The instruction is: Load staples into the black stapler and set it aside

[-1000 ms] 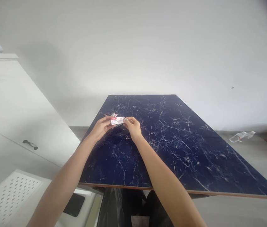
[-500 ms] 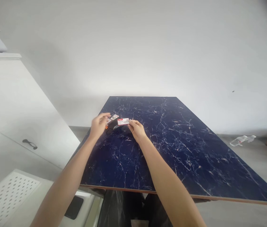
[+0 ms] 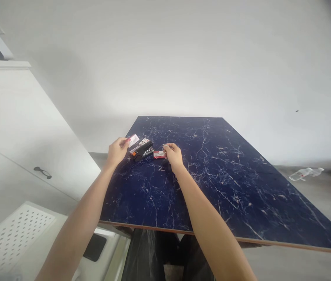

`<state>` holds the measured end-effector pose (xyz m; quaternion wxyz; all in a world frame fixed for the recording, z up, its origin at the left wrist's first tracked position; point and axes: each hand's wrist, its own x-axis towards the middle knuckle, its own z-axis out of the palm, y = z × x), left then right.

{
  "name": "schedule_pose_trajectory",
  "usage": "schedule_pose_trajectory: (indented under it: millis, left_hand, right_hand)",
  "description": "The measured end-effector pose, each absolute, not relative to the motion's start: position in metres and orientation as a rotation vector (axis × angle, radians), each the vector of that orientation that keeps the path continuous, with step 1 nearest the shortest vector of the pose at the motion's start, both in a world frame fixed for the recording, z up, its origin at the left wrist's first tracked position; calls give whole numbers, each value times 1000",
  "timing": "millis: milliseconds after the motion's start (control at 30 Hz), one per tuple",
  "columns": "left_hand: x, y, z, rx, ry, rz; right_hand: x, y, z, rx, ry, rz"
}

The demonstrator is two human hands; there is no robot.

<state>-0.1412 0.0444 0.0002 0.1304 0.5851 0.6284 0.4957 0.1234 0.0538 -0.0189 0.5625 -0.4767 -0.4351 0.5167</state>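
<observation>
My left hand pinches a flat red-and-white piece, like a small card or box lid, raised over the table's left side. Close to its fingertips lies a black stapler-like object with an orange end and a printed white label. My right hand is closed at the right end of a small red-and-white box. A thin pale piece shows at its fingertips, too small to name. Fingers partly hide the box's right end.
Both hands are above a dark blue marble-patterned table. A white cabinet stands at the left, above a perforated white panel and a dark rectangle. Clear plastic bottles lie on the floor at right.
My left hand, bare beside the stapler-like object before, now holds the red-and-white piece. My right hand has moved slightly right, uncovering more of the black object. The view has shifted a little.
</observation>
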Motion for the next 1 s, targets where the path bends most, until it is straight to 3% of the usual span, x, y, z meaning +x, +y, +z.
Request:
schedule_pose_trajectory:
  millis: [133, 500, 800, 1000]
  left_hand:
    - [-117, 37, 12, 1414, 1390, 1627]
    - [-76, 15, 13, 1266, 884, 1285]
    - [-75, 16, 11, 1315, 954, 1281]
    - [-78, 27, 4, 1252, 1098, 1414]
  right_hand:
    - [117, 46, -6, -927, -796, 1441]
    - [109, 40, -2, -697, -889, 1489]
    - [116, 43, -8, -715, -869, 1534]
    - [122, 55, -12, -828, -872, 1284]
